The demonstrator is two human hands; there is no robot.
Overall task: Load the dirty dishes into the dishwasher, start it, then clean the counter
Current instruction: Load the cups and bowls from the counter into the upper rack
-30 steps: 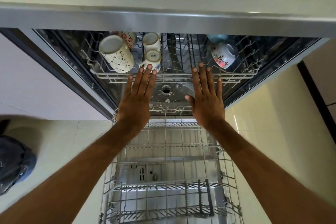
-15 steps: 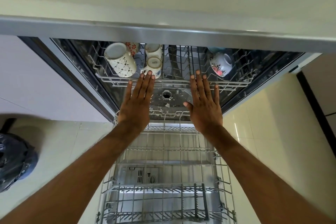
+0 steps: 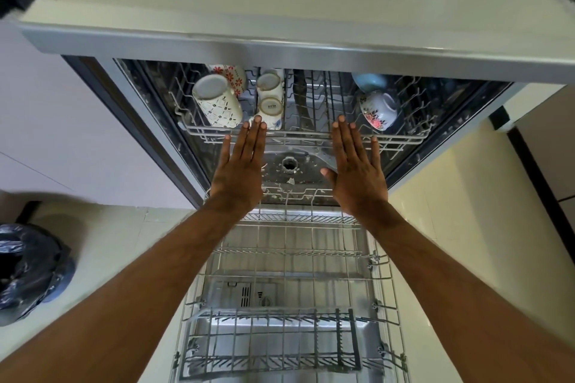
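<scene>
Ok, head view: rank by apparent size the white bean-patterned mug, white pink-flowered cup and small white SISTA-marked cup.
1. white bean-patterned mug
2. white pink-flowered cup
3. small white SISTA-marked cup
All share the upper wire rack, so nearness hardly matters.

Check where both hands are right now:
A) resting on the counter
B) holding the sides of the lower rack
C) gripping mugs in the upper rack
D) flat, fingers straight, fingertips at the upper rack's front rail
D: the left hand and the right hand are both flat with straight fingers, and their fingertips reach the front rail of the upper rack. Neither hand curls round anything.
</scene>
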